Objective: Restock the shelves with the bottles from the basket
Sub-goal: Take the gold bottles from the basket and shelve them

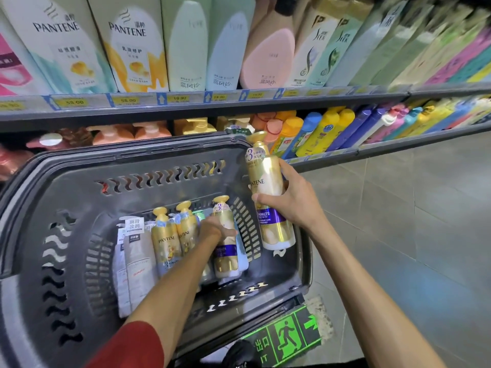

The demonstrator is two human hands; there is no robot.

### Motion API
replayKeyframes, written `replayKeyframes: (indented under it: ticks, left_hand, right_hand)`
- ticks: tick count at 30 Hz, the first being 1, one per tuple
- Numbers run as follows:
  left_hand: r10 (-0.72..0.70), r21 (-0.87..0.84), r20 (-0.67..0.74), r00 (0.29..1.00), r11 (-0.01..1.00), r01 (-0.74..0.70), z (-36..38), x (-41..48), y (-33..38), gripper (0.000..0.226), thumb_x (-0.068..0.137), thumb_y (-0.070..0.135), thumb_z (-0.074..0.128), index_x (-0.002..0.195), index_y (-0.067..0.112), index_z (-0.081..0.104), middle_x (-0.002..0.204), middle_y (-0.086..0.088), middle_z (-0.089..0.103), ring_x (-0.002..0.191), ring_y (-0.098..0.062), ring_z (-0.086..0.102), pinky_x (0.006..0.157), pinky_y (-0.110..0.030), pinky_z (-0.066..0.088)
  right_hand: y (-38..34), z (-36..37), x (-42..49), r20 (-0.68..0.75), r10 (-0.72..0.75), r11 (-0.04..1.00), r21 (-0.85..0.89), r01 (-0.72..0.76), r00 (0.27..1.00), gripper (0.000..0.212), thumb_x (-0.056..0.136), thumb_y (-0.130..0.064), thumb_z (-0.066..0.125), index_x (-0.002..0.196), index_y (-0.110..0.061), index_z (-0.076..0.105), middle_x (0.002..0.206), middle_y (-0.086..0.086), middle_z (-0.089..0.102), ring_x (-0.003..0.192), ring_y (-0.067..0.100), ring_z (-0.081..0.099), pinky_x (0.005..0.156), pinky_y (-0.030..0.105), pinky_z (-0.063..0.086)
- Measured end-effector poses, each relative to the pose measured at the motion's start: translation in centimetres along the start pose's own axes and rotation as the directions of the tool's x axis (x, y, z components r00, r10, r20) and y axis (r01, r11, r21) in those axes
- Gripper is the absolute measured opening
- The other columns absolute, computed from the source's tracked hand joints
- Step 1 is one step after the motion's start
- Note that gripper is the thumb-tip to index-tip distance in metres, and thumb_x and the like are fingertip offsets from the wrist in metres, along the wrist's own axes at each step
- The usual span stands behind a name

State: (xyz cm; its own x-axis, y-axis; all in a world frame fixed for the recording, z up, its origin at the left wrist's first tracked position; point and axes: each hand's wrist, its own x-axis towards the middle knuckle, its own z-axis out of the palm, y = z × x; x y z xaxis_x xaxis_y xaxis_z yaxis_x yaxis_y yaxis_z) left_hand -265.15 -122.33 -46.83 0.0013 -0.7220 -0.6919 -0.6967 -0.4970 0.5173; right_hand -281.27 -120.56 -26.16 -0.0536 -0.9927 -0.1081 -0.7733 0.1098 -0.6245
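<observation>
At basket [132, 158]: right grip [292, 205] holds 1 gold bottle [265, 179]; left grip [214, 229] clasps 2nd bottle [225, 258] (2 gold spares [166, 243] inside).

two tall white boxes [57, 49] on the top shelf [239, 106] each read "pantene" in dark capitals above chinese characters. yellow price tags [73, 102] on the shelf edge read 58.00 under both boxes and 19.90 twice further right. the raised gold bottle [267, 179] in the right hand [295, 200] shows a large "3", "pantene" and "minute miracle" on a purple band. the lower gold bottle [225, 256], gripped by the left hand [212, 229], shows "3" and "minute". two more gold bottles [167, 243] in the basket [79, 181] read "pantene" and "3 minute". the green floor sign [287, 338] shows "出口", "it", a running figure and an arrow.
</observation>
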Motion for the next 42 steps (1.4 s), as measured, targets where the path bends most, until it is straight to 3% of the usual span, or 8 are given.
replayKeyframes:
  ticks: [2,6,14,20,25,32,37,42]
  left_hand:
    - [0.005,-0.035,0.026,1.0,0.999,-0.004,0.0,0.2,-0.3,0.056,0.074,0.047,0.086,0.108,0.012,0.059,0.118,-0.009,0.066,0.1,-0.024,0.061,0.082,-0.029,0.045]
    - [0.009,-0.169,0.108,0.994,0.986,0.01,-0.6,0.3,-1.0,0.064,0.073,0.038,0.09,0.12,0.008,0.059,0.118,-0.009,0.067,0.11,-0.029,0.062,0.1,-0.038,0.049]
    - [0.137,-0.475,0.048,0.989,0.875,-0.098,-1.7,-1.1,-2.5,0.073,0.065,0.025,0.096,0.125,0.014,0.056,0.115,-0.007,0.071,0.106,-0.027,0.067,0.099,-0.045,0.054]
    - [0.195,-0.57,0.043,0.98,0.811,-0.137,-4.6,-1.9,-3.0,0.072,0.056,0.036,0.098,0.113,0.019,0.057,0.11,-0.003,0.074,0.099,-0.021,0.072,0.089,-0.04,0.058]
    - [0.23,-0.593,0.029,0.973,0.787,-0.169,-7.0,-4.1,-3.7,0.081,0.051,0.035,0.096,0.119,0.016,0.057,0.113,-0.008,0.074,0.106,-0.028,0.071,0.096,-0.051,0.056]
    - [0.157,-0.562,-0.112,0.981,0.804,-0.193,-12.4,-10.7,-3.8,0.048,0.067,0.017,0.094,0.102,0.017,0.061,0.098,-0.002,0.074,0.089,-0.018,0.072,0.074,-0.031,0.06]
    - [0.163,-0.579,-0.163,0.973,0.783,-0.228,-19.0,-18.6,-2.1,0.055,0.065,0.018,0.096,0.108,0.011,0.061,0.103,-0.004,0.076,0.098,-0.024,0.072,0.084,-0.036,0.06]
    - [0.186,-0.511,-0.231,0.955,0.812,-0.282,-25.7,-27.1,0.9,0.066,0.058,0.037,0.097,0.111,0.02,0.062,0.098,0.011,0.076,0.088,-0.004,0.071,0.072,-0.018,0.054]
  right_hand:
    - [0.2,-0.1,0.1,0.002,0.019,1.0,0.008,-0.019,1.0,0.087,0.056,-0.061,0.076,0.135,-0.045,0.043,0.11,-0.014,0.067,0.098,0.015,0.066,0.082,0.035,0.055]
    - [0.3,-0.1,0.4,0.018,0.016,1.0,0.013,-0.016,1.0,0.086,0.056,-0.062,0.075,0.134,-0.046,0.044,0.11,-0.016,0.066,0.097,0.012,0.066,0.081,0.032,0.055]
    - [0.3,0.0,0.4,0.041,0.004,0.999,0.032,-0.006,0.999,0.091,0.056,-0.062,0.076,0.139,-0.043,0.044,0.113,-0.016,0.067,0.099,0.009,0.065,0.086,0.035,0.055]
    - [0.6,0.1,0.5,0.033,-0.014,0.997,0.076,0.012,0.999,0.093,0.055,-0.063,0.076,0.14,-0.046,0.042,0.116,-0.017,0.066,0.103,0.009,0.065,0.089,0.038,0.055]
    - [0.5,0.4,0.8,0.056,0.054,0.965,0.255,-0.066,0.997,0.091,0.06,-0.039,0.089,0.14,-0.044,0.045,0.114,-0.013,0.069,0.097,0.008,0.068,0.089,0.042,0.058]
    - [-4.2,0.0,0.0,0.126,0.052,0.905,0.413,-0.1,0.991,0.088,0.066,-0.016,0.091,0.141,-0.033,0.048,0.118,-0.004,0.067,0.1,0.015,0.068,0.085,0.035,0.059]
    - [-9.7,-1.8,-1.4,0.199,0.096,0.851,0.492,-0.184,0.975,0.087,0.066,-0.014,0.091,0.138,-0.032,0.046,0.106,-0.009,0.069,0.087,0.0,0.069,0.067,0.015,0.056]
    - [-16.5,-5.7,-3.5,0.276,0.128,0.817,0.516,-0.259,0.953,0.08,0.055,-0.028,0.095,0.122,-0.03,0.052,0.089,-0.009,0.075,0.079,0.003,0.071,0.067,0.02,0.056]
